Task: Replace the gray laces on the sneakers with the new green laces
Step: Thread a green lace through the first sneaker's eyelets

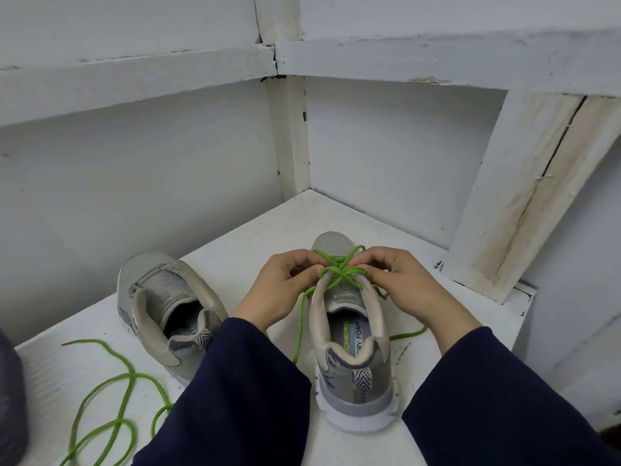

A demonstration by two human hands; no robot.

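Two grey sneakers stand heel toward me on a white surface. The right sneaker [353, 361] carries a green lace [341, 272] crossed over its tongue. My left hand [282, 287] pinches that lace on the left side of the crossing, and my right hand [400, 284] pinches it on the right side. The lace's loose ends trail down beside the shoe on both sides. The left sneaker [168, 307] has no lace in it and lies apart from both hands. A second green lace [111, 398] lies loose in loops at the front left.
The white surface [242, 237] sits in a corner of white painted walls. A worn white board [524, 203] leans at the right. A dark rounded object [11, 398] shows at the left edge. The surface's right edge drops off near the board.
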